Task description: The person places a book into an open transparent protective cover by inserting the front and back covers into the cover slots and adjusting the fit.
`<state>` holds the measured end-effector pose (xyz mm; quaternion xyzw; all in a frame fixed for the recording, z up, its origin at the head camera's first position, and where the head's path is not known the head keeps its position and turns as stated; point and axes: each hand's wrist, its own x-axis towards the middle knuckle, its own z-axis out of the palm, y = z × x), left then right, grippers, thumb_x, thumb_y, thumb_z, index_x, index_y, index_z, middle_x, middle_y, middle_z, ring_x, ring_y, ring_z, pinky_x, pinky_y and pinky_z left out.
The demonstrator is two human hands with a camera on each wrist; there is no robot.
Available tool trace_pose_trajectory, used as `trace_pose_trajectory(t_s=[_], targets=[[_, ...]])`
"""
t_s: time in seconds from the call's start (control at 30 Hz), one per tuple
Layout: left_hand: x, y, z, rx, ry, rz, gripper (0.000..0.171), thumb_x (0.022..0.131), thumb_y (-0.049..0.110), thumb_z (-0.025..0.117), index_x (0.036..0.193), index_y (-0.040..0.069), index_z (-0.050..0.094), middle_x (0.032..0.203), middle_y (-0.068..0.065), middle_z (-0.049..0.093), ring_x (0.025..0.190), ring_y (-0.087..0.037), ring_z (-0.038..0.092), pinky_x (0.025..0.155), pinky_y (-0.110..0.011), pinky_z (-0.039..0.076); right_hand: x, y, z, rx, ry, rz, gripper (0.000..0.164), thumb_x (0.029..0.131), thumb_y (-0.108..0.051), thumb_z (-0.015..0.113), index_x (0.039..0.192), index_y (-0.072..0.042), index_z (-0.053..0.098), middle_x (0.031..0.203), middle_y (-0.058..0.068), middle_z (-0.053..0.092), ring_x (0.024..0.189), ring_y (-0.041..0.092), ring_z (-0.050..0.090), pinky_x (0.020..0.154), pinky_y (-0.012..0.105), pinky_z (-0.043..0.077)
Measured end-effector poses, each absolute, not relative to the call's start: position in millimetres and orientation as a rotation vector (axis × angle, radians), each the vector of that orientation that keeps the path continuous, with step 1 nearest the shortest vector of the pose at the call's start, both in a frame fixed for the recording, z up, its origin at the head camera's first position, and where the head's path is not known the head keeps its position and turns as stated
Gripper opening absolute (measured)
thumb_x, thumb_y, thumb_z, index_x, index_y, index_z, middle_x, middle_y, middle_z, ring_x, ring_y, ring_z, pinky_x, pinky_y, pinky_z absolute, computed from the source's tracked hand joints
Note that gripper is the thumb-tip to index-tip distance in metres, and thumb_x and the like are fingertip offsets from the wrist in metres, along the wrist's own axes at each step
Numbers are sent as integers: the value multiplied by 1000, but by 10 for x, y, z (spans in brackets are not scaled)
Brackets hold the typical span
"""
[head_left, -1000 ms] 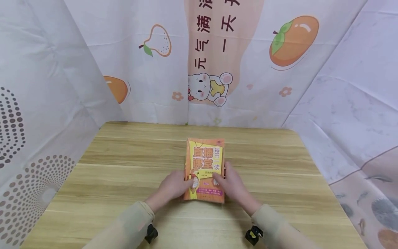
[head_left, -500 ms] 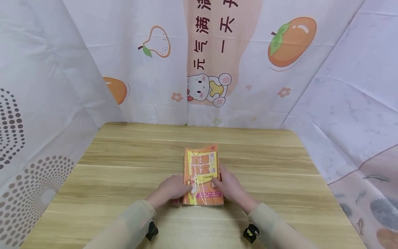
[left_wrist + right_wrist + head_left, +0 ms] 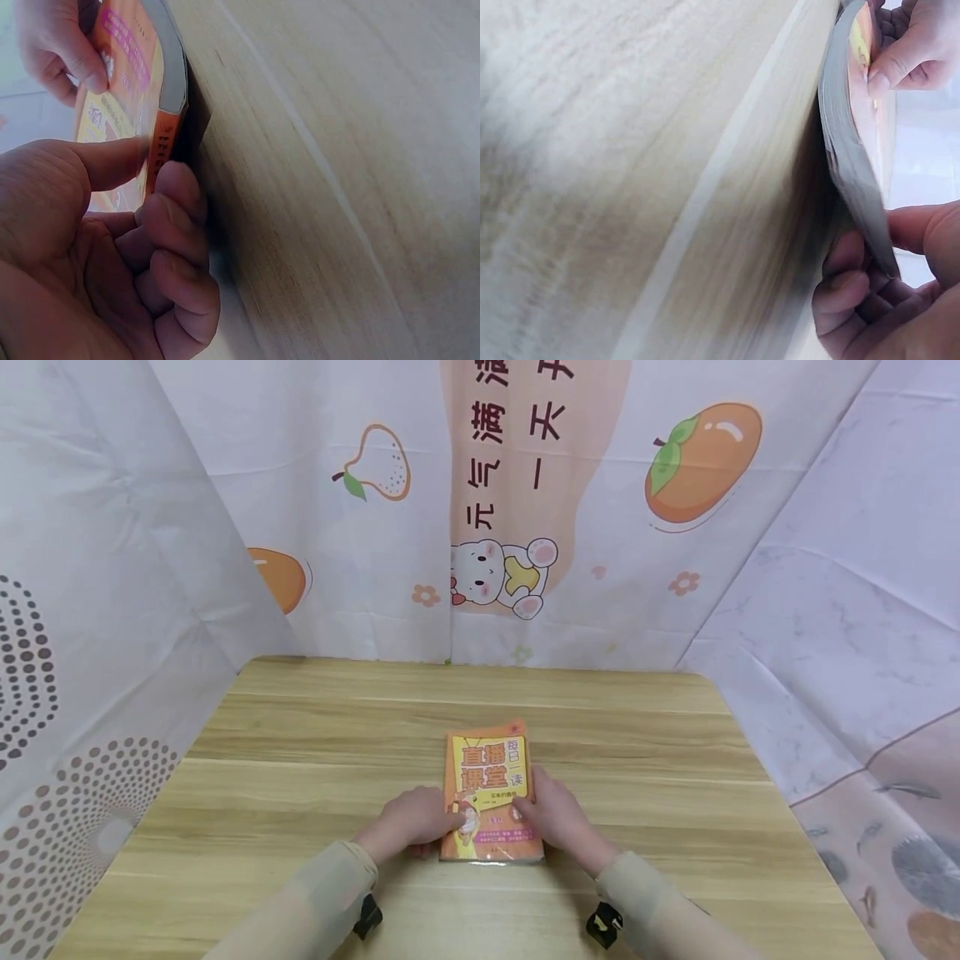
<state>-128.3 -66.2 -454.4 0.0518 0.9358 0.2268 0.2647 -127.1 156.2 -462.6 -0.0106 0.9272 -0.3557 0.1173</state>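
An orange and yellow paperback book is held front cover up over the middle of the table. My left hand grips its left side near the bottom, thumb on the cover and fingers curled at the spine. On the opposite side my right hand pinches the book between a thumb on top and fingers beneath. In the right wrist view the grey page edges bow, and a dark gap shows between book and table. Both wrists carry small black devices below the sleeves.
The wood-grain table extends around the book on all sides. A white curtain printed with fruit, characters and a cartoon figure hangs at the back edge. Patterned cloth hangs at the left, marbled cloth at the right.
The book has come down and nearer to me, with both hands holding it. Its far end now lies lower in the head view, and its bottom page edge shows.
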Motion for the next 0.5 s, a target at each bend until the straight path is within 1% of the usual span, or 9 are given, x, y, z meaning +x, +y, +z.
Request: trace_pose_trajectory(t_s=[0.17,0.27,0.33,0.43,0.5], targets=[[-1312,-640,-4564,116,2577,537,37,95,45,67,79,11,64,62,-3,57,50,-16,52,47,-28,35,-1281,1601,-4661,-3,2707,-999,59,95,-17,70,143,8,45,99,10,67,81,18,64,76,37,58],[-1324,-635,-4557,107,2617,558,37,92,46,71,98,10,68,75,-5,62,60,-19,55,56,-32,40,-1298,1617,-4682,-10,2718,-963,62,95,-19,71,143,8,45,100,13,68,83,21,65,77,39,58],[-1327,-635,-4563,133,2665,576,46,90,46,74,116,9,66,87,-7,67,69,-21,58,61,-35,44,-1306,1623,-4687,-27,2748,-919,66,94,-22,71,145,9,43,106,17,69,89,26,68,81,43,59],[-1327,-646,-4583,265,2774,548,64,88,47,77,134,8,55,106,-11,64,83,-24,57,68,-41,49,-1316,1630,-4693,-55,2802,-844,74,94,-26,72,151,6,38,119,24,68,102,35,68,89,50,57],[-1332,-658,-4607,411,2850,472,72,88,47,77,143,8,50,120,-15,60,96,-29,58,78,-46,53,-1321,1635,-4692,-99,2851,-775,79,93,-29,74,156,1,34,129,25,64,111,38,66,92,52,55]])
